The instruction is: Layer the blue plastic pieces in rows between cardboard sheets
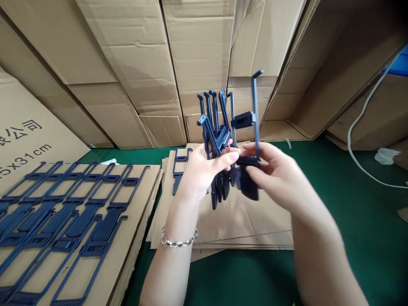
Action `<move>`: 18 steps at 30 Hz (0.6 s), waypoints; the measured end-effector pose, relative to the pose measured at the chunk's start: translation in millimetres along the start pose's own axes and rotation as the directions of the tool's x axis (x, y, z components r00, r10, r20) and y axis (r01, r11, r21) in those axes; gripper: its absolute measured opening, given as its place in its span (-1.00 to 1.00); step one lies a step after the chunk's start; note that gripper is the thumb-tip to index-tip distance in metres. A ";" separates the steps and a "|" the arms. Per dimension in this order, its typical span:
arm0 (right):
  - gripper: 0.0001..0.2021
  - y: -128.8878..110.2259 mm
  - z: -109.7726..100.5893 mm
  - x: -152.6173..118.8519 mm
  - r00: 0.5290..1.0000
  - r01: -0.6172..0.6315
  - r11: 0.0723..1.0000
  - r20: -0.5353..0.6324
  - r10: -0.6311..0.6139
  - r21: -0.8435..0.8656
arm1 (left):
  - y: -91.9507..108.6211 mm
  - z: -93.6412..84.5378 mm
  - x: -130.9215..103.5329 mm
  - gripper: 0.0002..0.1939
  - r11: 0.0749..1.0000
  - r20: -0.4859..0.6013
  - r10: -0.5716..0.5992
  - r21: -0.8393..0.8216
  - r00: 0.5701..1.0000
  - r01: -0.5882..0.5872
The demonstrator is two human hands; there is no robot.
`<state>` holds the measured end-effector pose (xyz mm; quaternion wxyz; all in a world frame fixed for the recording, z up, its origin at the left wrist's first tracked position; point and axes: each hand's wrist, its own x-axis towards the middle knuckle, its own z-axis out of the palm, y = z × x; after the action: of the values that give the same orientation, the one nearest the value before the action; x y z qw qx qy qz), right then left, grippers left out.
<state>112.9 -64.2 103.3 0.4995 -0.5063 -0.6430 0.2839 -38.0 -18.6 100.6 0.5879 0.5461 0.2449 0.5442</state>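
Gripping slender dark-blue plastic frames (223, 138) in left hand (201, 170), pinching another frame (245, 120) in right hand (276, 170), above brown cardboard sheets (237, 219).

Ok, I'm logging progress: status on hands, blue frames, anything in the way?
Left hand grips bunched blue frames. Right hand holds one frame beside them. No obstruction seen at either hand.

Glossy navy-blue plastic frames with bent, hooked tops (224, 138) stand bunched side by side in the left hand (204, 170), most upright, the nearest tilted. Just right, one matching frame (256, 123) stands upright in the right hand (277, 170), its slotted crossbar joining two thin rods above a broad, dark lower plate.
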 end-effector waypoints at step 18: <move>-0.44 105.5 -76.5 -117.0 0.653 -0.755 0.501 -0.423 0.628 -0.422 | -6.9 -22.0 21.6 -0.84 0.944 -0.418 -0.007 -0.301 0.908 -0.131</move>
<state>221.4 -149.9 -4.1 0.2348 -0.8722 -0.3793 0.2006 -48.7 10.6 94.7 0.5860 0.3226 0.2537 0.6987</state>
